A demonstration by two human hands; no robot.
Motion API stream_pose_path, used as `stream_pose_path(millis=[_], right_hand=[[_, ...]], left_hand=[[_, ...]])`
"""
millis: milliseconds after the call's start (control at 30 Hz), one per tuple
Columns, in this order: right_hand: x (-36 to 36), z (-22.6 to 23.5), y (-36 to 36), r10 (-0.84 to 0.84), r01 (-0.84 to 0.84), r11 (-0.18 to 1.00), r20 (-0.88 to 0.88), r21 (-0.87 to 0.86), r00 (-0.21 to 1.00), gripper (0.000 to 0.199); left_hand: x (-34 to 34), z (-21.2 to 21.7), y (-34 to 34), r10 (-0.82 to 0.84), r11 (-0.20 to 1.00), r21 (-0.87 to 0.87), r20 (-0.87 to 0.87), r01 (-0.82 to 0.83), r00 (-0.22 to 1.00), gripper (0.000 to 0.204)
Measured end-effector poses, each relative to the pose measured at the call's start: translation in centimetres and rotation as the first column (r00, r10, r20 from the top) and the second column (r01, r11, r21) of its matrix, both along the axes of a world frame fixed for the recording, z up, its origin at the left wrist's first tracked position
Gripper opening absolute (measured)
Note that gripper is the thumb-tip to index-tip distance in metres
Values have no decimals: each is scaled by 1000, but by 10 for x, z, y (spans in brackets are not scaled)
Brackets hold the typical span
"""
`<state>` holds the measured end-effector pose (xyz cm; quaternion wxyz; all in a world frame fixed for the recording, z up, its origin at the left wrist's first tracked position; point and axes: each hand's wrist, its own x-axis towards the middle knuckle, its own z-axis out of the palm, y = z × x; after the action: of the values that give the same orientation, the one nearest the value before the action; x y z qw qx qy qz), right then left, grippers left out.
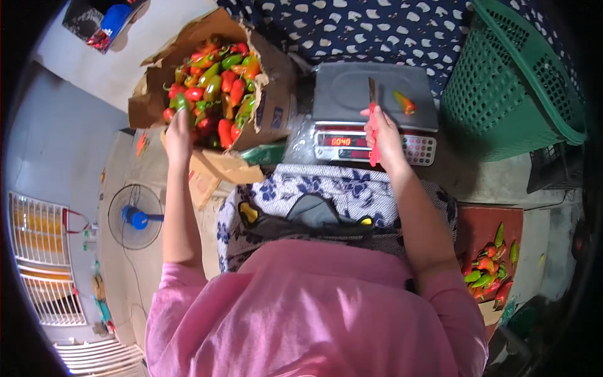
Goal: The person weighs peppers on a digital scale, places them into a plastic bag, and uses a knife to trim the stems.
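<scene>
My left hand [178,133] reaches into a torn cardboard box [271,107] full of red, orange and green peppers [217,88]; its fingers are buried among them, so I cannot see whether they hold one. My right hand [383,135] grips a knife with a red handle [373,100], blade pointing away, over a grey digital scale [352,88]. A single orange-green pepper [405,102] lies on the scale's platform, just right of the blade.
A green plastic basket [515,88] stands at the right. More peppers [488,270] lie on a red surface at the lower right. A blue floor fan [135,217] stands at the left. A dark bag [314,217] rests on my lap.
</scene>
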<state>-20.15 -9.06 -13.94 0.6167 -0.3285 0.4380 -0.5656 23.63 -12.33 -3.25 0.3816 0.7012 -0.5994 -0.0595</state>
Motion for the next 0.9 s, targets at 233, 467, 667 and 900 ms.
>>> stream_pose_path(millis=[233,467,667,900], right_hand=[[-1,3,1,10,-9,1000,57,-26,998,35],[33,42,32,250,-256,940,-56,-224,967,28],[48,42,53,282,-372,869,-292,-326,914,27],[53,62,61,-62,-601,657,-828,-454,557,29]], left_hand=[[-107,30,64,-513,847,-99,109,523,851,31],[-149,-6,78,-335,722,132,-792,680,510,36],[-179,-33,85,10,763,38,-999,645,47,18],[-179,-53,93,-471,749,130,-585,649,661,22]])
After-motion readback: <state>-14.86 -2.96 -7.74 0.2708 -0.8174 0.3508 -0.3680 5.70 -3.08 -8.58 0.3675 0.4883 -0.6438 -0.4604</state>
